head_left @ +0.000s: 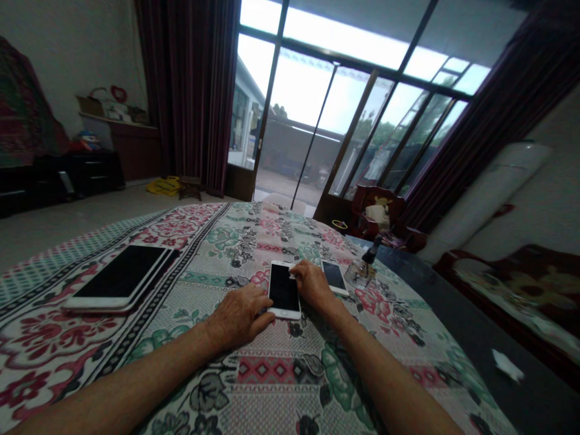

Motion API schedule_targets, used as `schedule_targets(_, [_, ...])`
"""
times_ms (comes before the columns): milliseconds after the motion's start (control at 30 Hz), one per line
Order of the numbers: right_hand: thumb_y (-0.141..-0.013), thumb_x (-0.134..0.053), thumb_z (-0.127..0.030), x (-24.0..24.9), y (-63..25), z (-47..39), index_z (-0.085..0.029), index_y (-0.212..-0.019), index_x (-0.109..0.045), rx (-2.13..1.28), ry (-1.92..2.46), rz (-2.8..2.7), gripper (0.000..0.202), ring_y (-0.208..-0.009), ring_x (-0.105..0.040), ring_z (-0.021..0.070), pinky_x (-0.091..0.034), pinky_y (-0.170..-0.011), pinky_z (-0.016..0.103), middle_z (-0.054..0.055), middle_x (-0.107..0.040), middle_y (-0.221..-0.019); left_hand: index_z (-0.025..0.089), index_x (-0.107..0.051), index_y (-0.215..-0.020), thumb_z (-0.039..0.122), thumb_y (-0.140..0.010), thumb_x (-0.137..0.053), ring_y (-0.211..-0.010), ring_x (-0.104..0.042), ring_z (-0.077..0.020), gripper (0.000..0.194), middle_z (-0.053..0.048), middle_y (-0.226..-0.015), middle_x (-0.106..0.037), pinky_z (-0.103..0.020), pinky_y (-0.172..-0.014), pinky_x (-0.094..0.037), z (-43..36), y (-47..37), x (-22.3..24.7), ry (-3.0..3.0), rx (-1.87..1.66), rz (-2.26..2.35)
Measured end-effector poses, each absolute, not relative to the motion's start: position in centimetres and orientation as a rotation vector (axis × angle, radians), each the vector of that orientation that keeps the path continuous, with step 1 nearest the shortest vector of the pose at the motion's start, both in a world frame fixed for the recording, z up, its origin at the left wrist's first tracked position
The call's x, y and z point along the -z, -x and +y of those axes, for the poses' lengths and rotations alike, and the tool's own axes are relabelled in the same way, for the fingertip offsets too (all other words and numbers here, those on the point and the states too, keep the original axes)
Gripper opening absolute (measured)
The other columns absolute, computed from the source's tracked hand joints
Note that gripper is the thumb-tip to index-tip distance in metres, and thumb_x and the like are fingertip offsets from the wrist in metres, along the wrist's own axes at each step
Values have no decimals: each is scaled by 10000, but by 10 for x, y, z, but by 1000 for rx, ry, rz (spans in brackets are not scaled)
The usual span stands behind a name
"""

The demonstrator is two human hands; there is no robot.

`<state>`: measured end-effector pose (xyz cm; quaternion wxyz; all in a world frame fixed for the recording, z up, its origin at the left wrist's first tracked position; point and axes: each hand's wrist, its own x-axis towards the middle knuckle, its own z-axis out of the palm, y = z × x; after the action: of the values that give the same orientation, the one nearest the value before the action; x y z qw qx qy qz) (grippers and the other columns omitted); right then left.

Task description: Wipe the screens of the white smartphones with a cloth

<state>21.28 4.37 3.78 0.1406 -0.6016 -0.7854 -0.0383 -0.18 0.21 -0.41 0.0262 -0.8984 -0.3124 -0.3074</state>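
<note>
White w/ a black screen, the smartphone (284, 296) lies face up, flat on the floral tablecloth (267, 368), betw. the two hands. L hand (244, 311) is at its lower L side: fingers loosely bent and close together, tips at the L edge, thumb set apart from them near the bottom L corner. R hand (312, 283) comes over the upper R edge, fingers bunched w/ tips pressed together over the screen, pinching a small white scrap (292, 275); too tiny to tell what it is. That hand hides the upper R part of the phone; lower screen + bottom bezel are in plain view.

Just R of the R hand, v. close: a 2nd white phone (334, 278), also face up, screen dark. Next to it, a clear glass bottle (361, 273) w/ black top, upright, near the phone's R side. Well off to the L: stacked tablets (120, 275), top one white-framed w/ dark screen, nowhere near the fingers.

Beyond the cloth on the R, a dark tabletop (471, 320) w/ a crumpled white tissue (506, 365). Further back: wooden armchair (378, 208), yellow bag (164, 185) on the floor, purple curtain (194, 90), glass door (294, 121).
</note>
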Motion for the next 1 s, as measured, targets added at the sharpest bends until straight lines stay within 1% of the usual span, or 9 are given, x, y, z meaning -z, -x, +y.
schedule_targets(133, [-880,-475,-85,-44,-209,60,-171,-1016,-745,139,1865,-2261,314,-909,-640,184,-437,-803,245,112,-693,-1033,151,-667,-881,261,-860,-612,-764,-592,-209,125,-63,-791,-652,-333,-663,-502,2,2,3,2779,967,-942])
schedule_targets(233, [-882,-476,-94,-47,-207,60,-167,-990,-747,143,1899,-2271,301,-916,-635,186,-431,-797,246,118,-692,-1023,148,-669,-895,258,-856,-620,-768,-592,-208,127,-64,-790,-655,-332,-669,-500,2,2,4,2781,986,-941])
schedule_targets(333, [-884,-464,-89,-44,-208,47,-164,-933,-742,185,1835,-2316,292,-904,-625,187,-431,-779,247,108,-680,-996,155,-674,-904,275,-859,-617,-773,-592,-213,141,-64,-798,-660,-340,-674,-499,2,2,5,2788,976,-959])
schedule_targets(433, [-873,-465,-68,-39,-210,24,-155,-922,-724,198,1746,-2368,278,-894,-610,186,-436,-790,249,101,-663,-973,166,-680,-889,292,-861,-604,-781,-594,-218,149,-63,-805,-660,-342,-672,-495,2,2,6,2790,964,-990])
schedule_targets(600, [-884,-456,-56,-36,-217,-20,-151,-956,-700,99,1586,-2443,271,-912,-596,176,-455,-817,251,97,-648,-991,165,-682,-899,289,-857,-598,-808,-599,-221,155,-65,-818,-663,-342,-688,-495,2,2,3,2795,948,-990])
schedule_targets(700, [-895,-450,-67,-36,-220,-31,-156,-987,-691,54,1522,-2456,273,-914,-595,173,-466,-822,257,94,-645,-1002,170,-682,-898,282,-856,-598,-811,-599,-213,146,-58,-819,-663,-330,-686,-494,1,2,2,2786,933,-993])
schedule_targets(800, [-890,-458,-60,-36,-219,-24,-154,-985,-699,34,1523,-2419,276,-933,-594,176,-467,-843,265,97,-644,-1018,175,-681,-887,293,-862,-597,-810,-594,-208,146,-56,-818,-658,-324,-682,-492,1,2,3,2776,935,-990])
schedule_targets(900, [-884,-455,-48,-36,-215,-7,-152,-969,-707,62,1540,-2378,285,-998,-579,198,-462,-875,289,107,-643,-1068,179,-678,-886,300,-870,-593,-806,-589,-208,149,-56,-819,-653,-328,-684,-491,2,2,5,2774,932,-989])
schedule_targets(1000, [-884,-443,-33,-33,-212,10,-158,-1001,-702,85,1507,-2375,310,-1040,-564,207,-449,-903,305,103,-645,-1114,179,-678,-888,297,-868,-597,-796,-588,-204,144,-50,-807,-649,-324,-680,-489,2,2,5,2779,925,-995])
